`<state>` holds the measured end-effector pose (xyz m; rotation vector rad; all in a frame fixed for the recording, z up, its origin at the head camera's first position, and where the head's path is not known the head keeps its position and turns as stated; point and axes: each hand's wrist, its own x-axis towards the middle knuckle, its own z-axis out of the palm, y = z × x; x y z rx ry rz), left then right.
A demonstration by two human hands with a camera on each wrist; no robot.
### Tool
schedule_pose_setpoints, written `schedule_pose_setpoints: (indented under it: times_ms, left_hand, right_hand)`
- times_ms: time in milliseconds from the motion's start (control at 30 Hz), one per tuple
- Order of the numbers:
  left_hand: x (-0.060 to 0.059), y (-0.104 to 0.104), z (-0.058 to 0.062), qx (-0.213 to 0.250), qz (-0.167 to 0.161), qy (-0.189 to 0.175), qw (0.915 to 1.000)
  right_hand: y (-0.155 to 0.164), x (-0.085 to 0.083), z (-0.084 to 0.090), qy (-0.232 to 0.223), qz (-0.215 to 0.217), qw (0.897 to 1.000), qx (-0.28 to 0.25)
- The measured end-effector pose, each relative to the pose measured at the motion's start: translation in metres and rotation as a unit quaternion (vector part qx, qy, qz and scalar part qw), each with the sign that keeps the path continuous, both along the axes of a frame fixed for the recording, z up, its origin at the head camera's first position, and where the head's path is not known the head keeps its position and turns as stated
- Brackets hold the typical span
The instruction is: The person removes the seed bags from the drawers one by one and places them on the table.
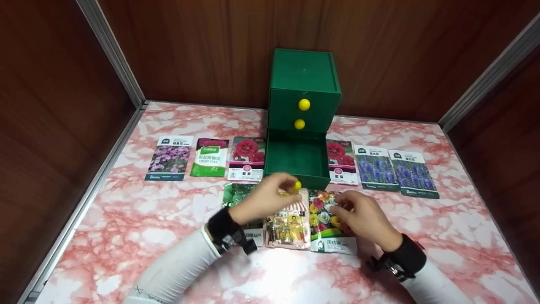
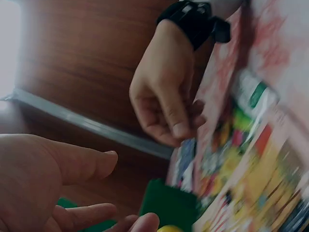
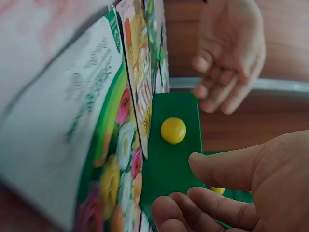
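Note:
A green cabinet (image 1: 303, 71) has its bottom drawer (image 1: 297, 158) pulled out, with bare green showing inside. My left hand (image 1: 270, 196) hovers by the drawer's yellow knob (image 3: 173, 130), its fingers loosely bent and holding nothing. In the right wrist view that hand is apart from the knob. Over the upper right of a seed packet with multicoloured flowers (image 1: 324, 219) hangs my right hand (image 1: 365, 217), fingers relaxed, nothing between them. Beside that packet lies a pink-edged packet with yellow pictures (image 1: 289, 232). A green leafy packet (image 1: 230, 194) is partly hidden under my left hand and wrist.
Left of the drawer lie a purple-flower packet (image 1: 169, 158), a green-and-white packet (image 1: 210, 158) and a red-flower packet (image 1: 247, 154). On its right are another red-flower packet (image 1: 341, 162) and two blue-purple ones (image 1: 375, 166). Wooden panels (image 1: 202, 50) enclose the marbled table (image 1: 126, 211).

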<state>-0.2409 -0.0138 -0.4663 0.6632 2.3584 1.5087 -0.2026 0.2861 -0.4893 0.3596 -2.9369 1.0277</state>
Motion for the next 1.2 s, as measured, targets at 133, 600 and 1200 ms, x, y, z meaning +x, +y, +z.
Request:
schedule_pose_setpoints:
  times_ms: [133,600,1200]
  left_hand:
    - [-0.022,-0.016,0.018,0.001,0.039,0.031,0.9987]
    - [-0.114,-0.030,0.060,-0.089,0.157,0.304,0.9354]
    - [-0.168,-0.016,0.075,-0.155,0.181,0.275,0.9315]
  right_hand:
    - [-0.017,-0.009,0.001,0.032,0.034,0.999,0.009]
    - [-0.066,-0.031,-0.005,0.166,0.108,0.975,0.104]
    - [-0.081,-0.047,-0.004,0.168,0.135,0.967,0.138]
